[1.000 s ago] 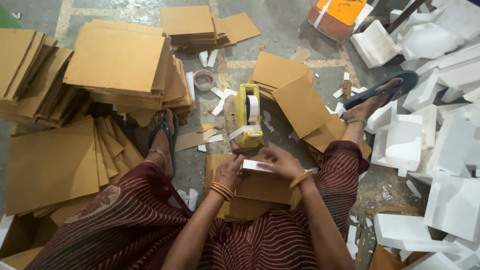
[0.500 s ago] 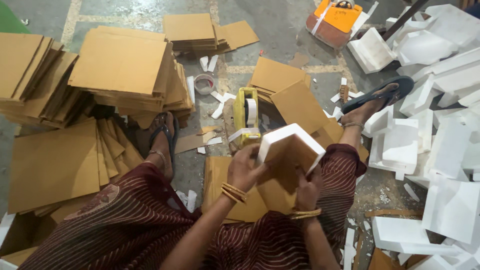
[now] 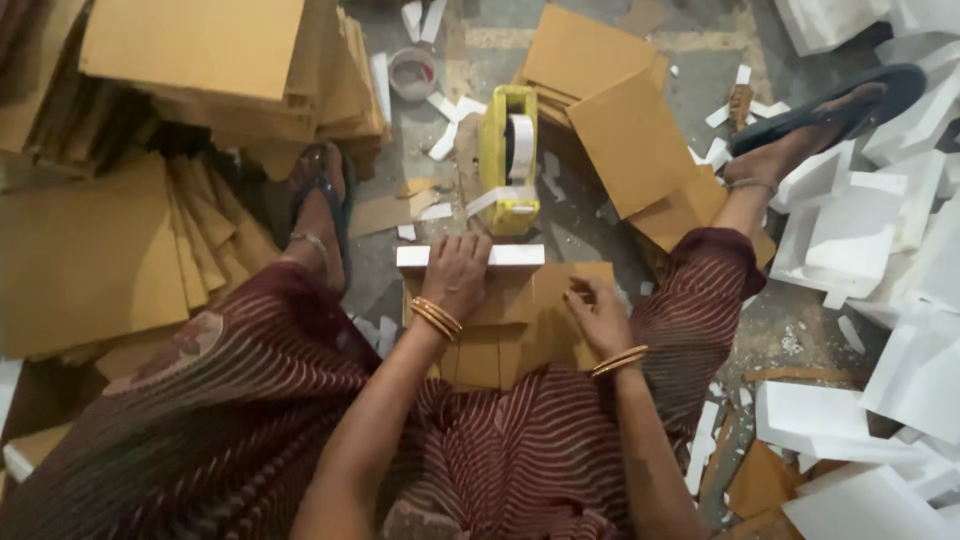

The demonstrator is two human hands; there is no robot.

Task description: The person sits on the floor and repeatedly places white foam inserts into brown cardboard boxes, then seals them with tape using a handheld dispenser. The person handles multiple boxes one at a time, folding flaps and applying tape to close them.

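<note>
Floor (image 3: 590, 250) of grey concrete carries the work, littered with white scraps. Stacks of flat brown cardboard sheets (image 3: 190, 60) occupy the upper left, with more sheets fanned out (image 3: 90, 250) along the left edge beside the person's sandalled foot. White foam blocks (image 3: 860, 230) are heaped down the whole right side, crowding the other leg and foot. Loose cardboard panels (image 3: 620, 130) lie at the upper centre, just right of a yellow tape dispenser (image 3: 507, 160) standing directly beyond the work, a tail of tape hanging at its front. A small roll of tape (image 3: 412, 72) sits further back. The brown cardboard box (image 3: 520, 325) lies on the floor between the knees, with a long white foam strip (image 3: 470, 256) across its far edge. The left hand (image 3: 456, 275) lies over the middle of that strip, fingers pressed together and curled down over it, hiding its centre. The right hand (image 3: 598, 312) rests on the box's right part, fingers loosely bent and touching the cardboard, holding nothing visible.
</note>
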